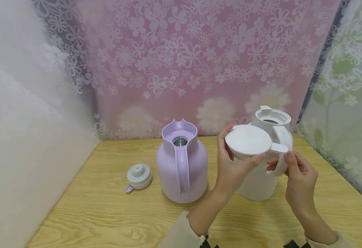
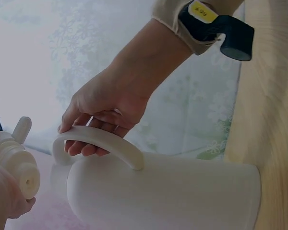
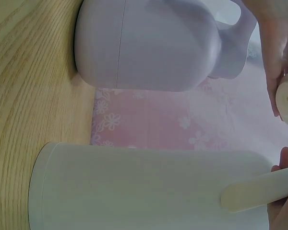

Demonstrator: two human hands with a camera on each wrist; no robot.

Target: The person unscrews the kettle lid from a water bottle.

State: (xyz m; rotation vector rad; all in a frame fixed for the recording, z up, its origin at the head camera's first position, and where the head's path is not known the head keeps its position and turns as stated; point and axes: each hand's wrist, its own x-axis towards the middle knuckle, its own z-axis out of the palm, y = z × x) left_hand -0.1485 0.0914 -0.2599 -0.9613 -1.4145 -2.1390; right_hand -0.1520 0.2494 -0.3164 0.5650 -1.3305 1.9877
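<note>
White lid (image 1: 247,140) off the white jug (image 1: 263,179), held in the air just in front of the jug's open mouth (image 1: 271,121) by the left hand (image 1: 230,168), thumb and fingers curled round its rim. Right hand (image 1: 298,179) on the jug's handle (image 1: 281,151), fingers hooked loosely around it, the jug upright on the wooden table (image 1: 106,206) at the right. Lilac jug (image 1: 182,165) also uncapped, standing mid-table, its lid (image 1: 138,176) lying apart to the left. Judged stage: both jugs opened; lids not yet seated again, whichever way the work runs.

Not determinable: contents of either jug; whether the white lid is coming off or going on. Underside plug of the lid seen only partly in the wrist views. Forearms cut off at the near edge.
</note>
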